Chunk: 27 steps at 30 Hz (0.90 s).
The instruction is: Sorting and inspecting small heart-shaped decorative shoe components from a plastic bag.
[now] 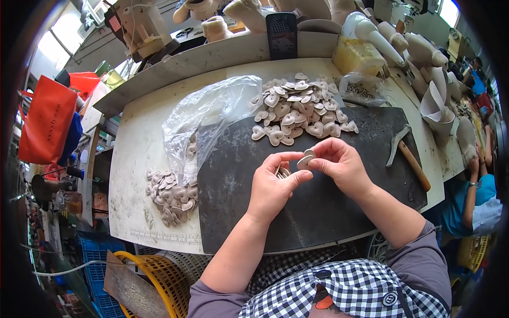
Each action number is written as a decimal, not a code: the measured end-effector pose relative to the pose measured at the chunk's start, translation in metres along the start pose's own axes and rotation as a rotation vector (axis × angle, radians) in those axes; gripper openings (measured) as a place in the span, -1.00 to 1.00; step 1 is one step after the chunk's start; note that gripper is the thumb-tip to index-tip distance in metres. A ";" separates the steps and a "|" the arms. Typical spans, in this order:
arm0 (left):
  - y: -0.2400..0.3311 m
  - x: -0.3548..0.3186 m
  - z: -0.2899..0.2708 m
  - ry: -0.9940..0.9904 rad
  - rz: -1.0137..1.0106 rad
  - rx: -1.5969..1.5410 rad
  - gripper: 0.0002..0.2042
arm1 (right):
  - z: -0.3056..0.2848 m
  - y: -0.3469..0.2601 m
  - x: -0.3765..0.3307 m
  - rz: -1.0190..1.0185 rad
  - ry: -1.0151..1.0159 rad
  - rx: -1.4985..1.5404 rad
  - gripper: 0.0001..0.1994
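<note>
Both my hands meet above the black work mat (233, 206). Between the thumb and fingers of my right hand (342, 167) is a small beige heart-shaped piece (305, 160). My left hand (270, 188) curls around several similar pieces (282, 172), seen edge-on in the palm, and its index fingertip reaches to the piece in my right hand. Beyond my hands lies a large heap of beige heart-shaped pieces (297, 108). A smaller heap (170, 197) sits at the mat's left edge, partly under a clear plastic bag (207, 111).
A hammer (408, 153) with a wooden handle lies at the mat's right. Behind stand a bag of small studs (363, 87), a yellowish block (360, 55) and a phone (281, 36). A yellow basket (164, 275) is below left; another person (477, 201) works at right.
</note>
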State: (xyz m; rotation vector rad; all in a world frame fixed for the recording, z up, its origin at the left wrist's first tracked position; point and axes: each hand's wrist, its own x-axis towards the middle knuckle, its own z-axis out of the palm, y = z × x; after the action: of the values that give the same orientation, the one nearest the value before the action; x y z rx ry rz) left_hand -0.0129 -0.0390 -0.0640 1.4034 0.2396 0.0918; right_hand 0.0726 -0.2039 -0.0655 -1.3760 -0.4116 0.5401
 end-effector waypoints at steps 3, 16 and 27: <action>-0.008 0.001 -0.003 0.042 0.010 -0.102 -0.76 | 0.008 -0.001 -0.005 -0.018 -0.012 0.018 -0.85; 0.002 0.003 -0.008 0.228 0.104 -0.283 -0.65 | -0.013 -0.007 0.072 -0.891 -0.023 -1.416 -0.75; -0.005 0.007 -0.010 0.323 0.098 -0.250 -0.85 | -0.005 -0.010 0.068 -0.752 -0.005 -1.208 -0.84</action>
State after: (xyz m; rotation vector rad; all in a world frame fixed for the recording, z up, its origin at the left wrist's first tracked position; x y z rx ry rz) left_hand -0.0086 -0.0290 -0.0716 1.1459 0.4121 0.4181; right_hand 0.1321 -0.1696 -0.0588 -2.1550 -1.3194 -0.4417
